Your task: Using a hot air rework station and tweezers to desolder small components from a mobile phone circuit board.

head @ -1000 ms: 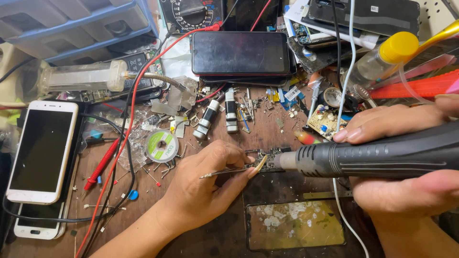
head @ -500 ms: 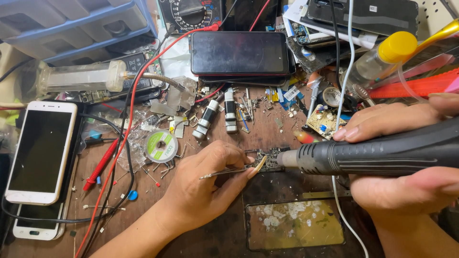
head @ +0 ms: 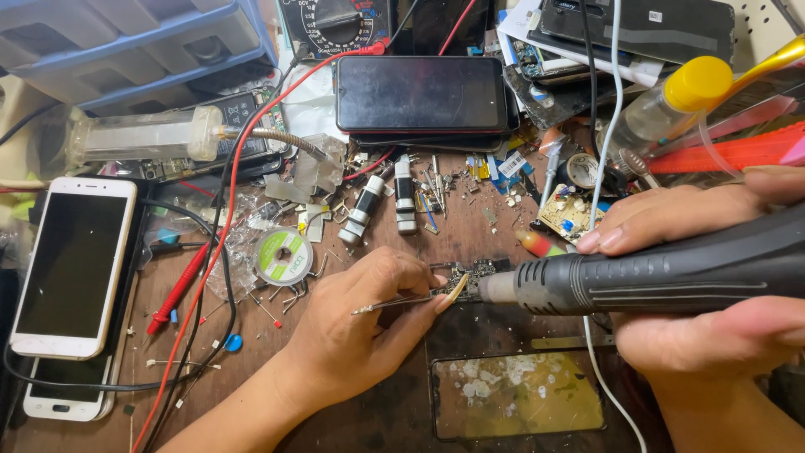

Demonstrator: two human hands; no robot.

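My left hand [head: 356, 327] pinches thin metal tweezers [head: 394, 302], their tips resting on a small dark circuit board [head: 470, 273] at the middle of the bench. My right hand [head: 713, 277] grips a black hot-air wand [head: 671, 273] lying horizontally, its metal nozzle [head: 496, 288] pointing left and almost touching the board. The index finger of that hand stretches along the top of the wand. The board is partly hidden by my thumb and the nozzle.
A dark phone [head: 422, 94] lies face up at the back. A white phone [head: 71, 264] sits at the left over another. Red probe leads [head: 220, 243], a solder wick spool [head: 283, 256], a yellow-capped bottle [head: 679, 105], a syringe [head: 142, 138] and scattered parts crowd the bench. A stained yellow pad [head: 520, 394] lies in front.
The wand's nozzle has crept slightly left toward the board. My left hand and the tweezers have stayed in place.
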